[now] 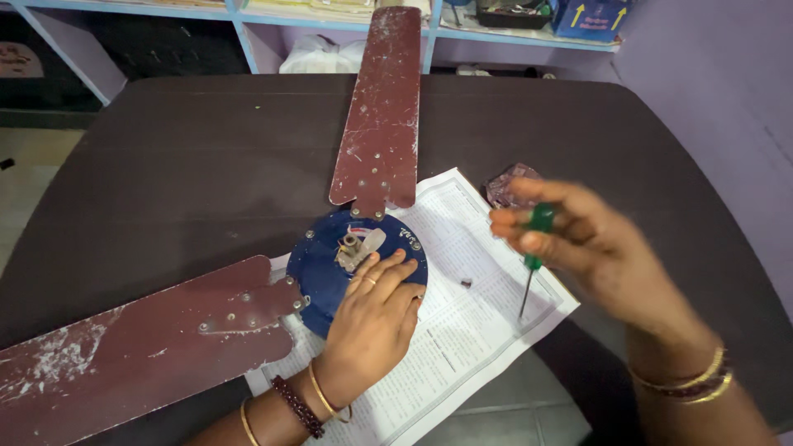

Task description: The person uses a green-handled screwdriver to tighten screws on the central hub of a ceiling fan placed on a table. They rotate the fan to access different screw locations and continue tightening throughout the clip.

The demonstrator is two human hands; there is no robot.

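Note:
A ceiling fan lies on a dark table (206, 149). Its round blue motor hub (318, 264) carries two dark red blades, one (380, 107) pointing away and one (132, 347) reaching to the lower left. My left hand (376, 318) rests flat on the hub's near right side, fingers spread. Off to the right, above a sheet of newspaper (471, 322), my right hand (582, 244) grips a green-handled screwdriver (533, 252) with its tip pointing down. A small screw (466, 282) lies on the paper between the hands.
A crumpled reddish wrapper (505, 183) sits at the paper's far corner. Blue shelving (248, 33) with bags and boxes runs behind the table. A lilac wall (710, 83) closes the right side, and pale floor (33, 173) shows at left.

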